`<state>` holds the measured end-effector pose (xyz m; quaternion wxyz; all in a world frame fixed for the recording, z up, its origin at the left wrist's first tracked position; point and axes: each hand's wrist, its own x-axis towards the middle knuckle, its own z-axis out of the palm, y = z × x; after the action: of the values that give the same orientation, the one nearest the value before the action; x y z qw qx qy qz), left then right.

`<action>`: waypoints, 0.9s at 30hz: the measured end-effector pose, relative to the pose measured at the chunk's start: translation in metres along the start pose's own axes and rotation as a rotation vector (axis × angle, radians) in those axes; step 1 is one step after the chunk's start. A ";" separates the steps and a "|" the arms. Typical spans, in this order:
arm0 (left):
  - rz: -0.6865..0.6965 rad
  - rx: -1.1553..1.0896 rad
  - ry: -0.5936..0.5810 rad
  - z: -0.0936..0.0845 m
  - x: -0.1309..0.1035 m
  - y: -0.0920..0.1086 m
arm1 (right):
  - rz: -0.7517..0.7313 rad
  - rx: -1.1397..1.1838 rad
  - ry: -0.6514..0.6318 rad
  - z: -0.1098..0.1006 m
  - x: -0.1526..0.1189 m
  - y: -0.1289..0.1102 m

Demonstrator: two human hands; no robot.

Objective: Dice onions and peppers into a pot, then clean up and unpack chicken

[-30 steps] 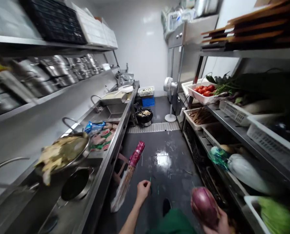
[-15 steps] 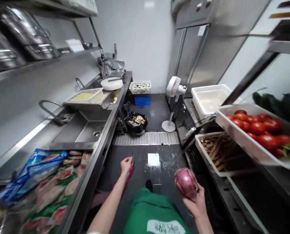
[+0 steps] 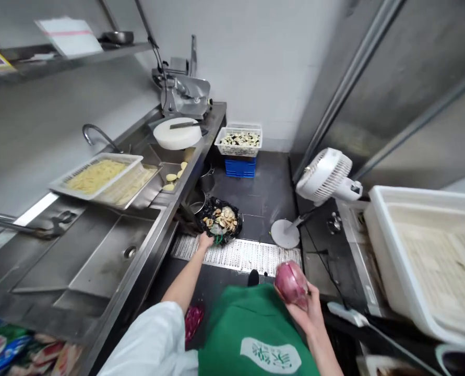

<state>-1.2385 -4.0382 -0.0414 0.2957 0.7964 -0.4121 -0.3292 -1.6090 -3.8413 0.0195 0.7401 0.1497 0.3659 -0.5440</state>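
A large red onion (image 3: 290, 282) rests in my right hand (image 3: 309, 311), with the fingers curled round its right and lower side. My left hand (image 3: 205, 241) reaches down beside the black-lined waste bin (image 3: 238, 230), which holds pale peelings and scraps. Something green (image 3: 218, 239) lies just right of my left fingers, at the bin's near edge. Those fingers look closed, but what they hold is too small to make out. Below my left forearm is a red-purple net bag (image 3: 193, 321), low near the floor.
On the left run a steel sink (image 3: 95, 256), a basket of pale strips (image 3: 97, 176) and a slicer (image 3: 187, 94). A white fan (image 3: 324, 176) and a white tub (image 3: 443, 261) stand right. Beyond the bin, a basket (image 3: 239, 141) sits on a blue crate (image 3: 240, 167).
The view has moved forward towards the bin. My left hand has reached out to the bin's near edge, while the onion stays in my right hand. The tomatoes have left the view.
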 end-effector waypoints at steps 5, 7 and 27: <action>-0.138 -0.286 -0.331 0.022 0.035 0.062 | 0.166 -0.289 -0.143 0.166 0.136 -0.055; -0.090 -0.526 -0.537 0.023 0.050 0.087 | 0.239 -0.429 -0.223 0.234 0.189 -0.059; -0.275 -1.476 0.602 0.094 0.256 0.184 | 1.224 -1.532 -0.551 0.549 0.539 0.024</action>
<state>-1.2823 -4.3644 -0.0336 0.8003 0.4940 0.1103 -0.3214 -1.3031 -4.5482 0.0128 0.8467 -0.3333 0.2934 0.2932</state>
